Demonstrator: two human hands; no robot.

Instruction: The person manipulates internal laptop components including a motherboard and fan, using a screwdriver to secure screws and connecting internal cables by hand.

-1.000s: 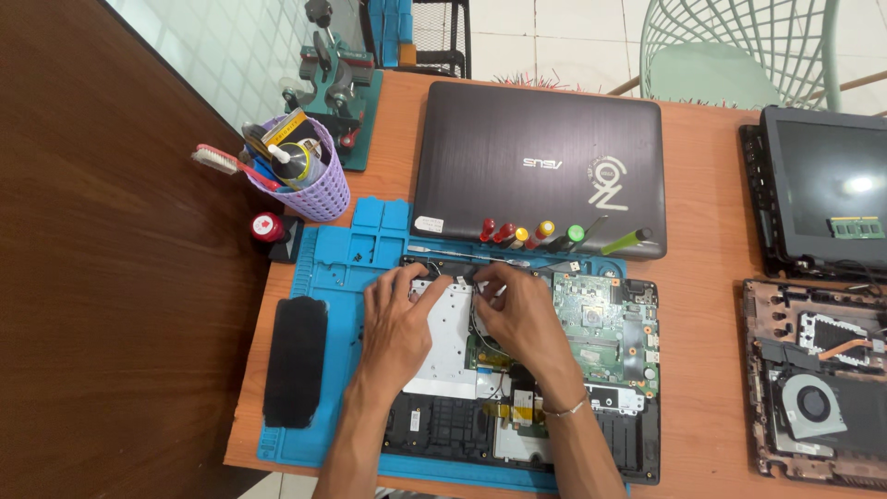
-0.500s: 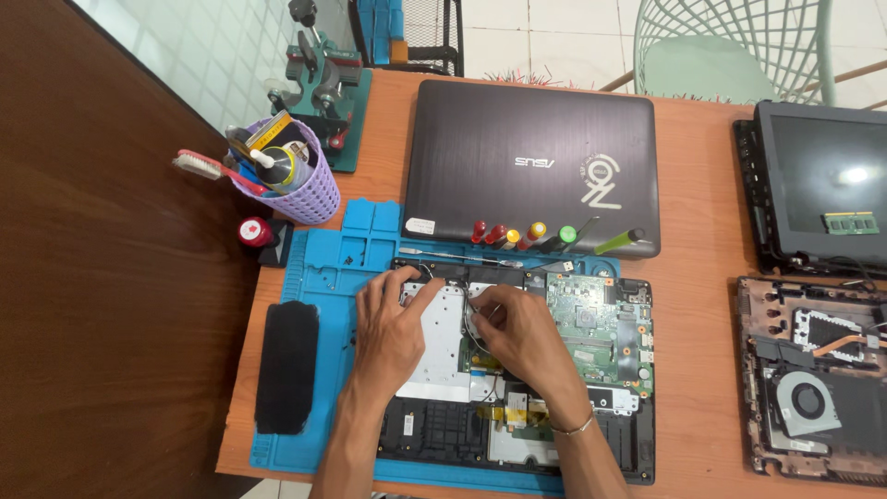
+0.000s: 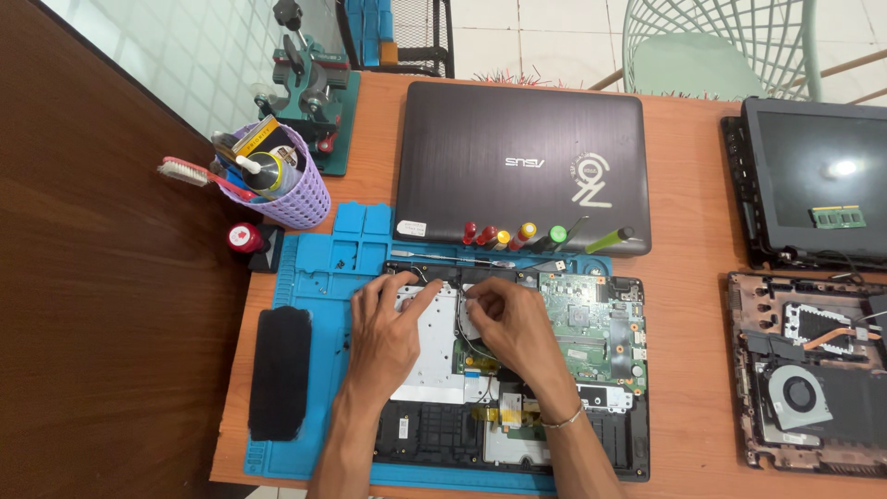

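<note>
Left of the left hand (image 3: pixel 388 328) lie a black pad (image 3: pixel 280 371) and, farther up, a purple basket (image 3: pixel 294 189) of tools on the blue mat (image 3: pixel 314 268). The left hand rests flat, fingers spread, on the silver plate (image 3: pixel 427 356) of the opened laptop (image 3: pixel 517 370). Just beside it, the right hand (image 3: pixel 508 323) is curled, fingertips pinched together at the plate's upper edge; right of it shows the green board (image 3: pixel 591 323), above it a row of screwdrivers (image 3: pixel 517 236).

A closed dark laptop (image 3: pixel 522 166) is laid on the orange worktop (image 3: pixel 688 249) behind the blue mat (image 3: pixel 314 277). A purple tool basket (image 3: pixel 286 189) is placed left; another gutted laptop base (image 3: pixel 808 370) is seen right.
</note>
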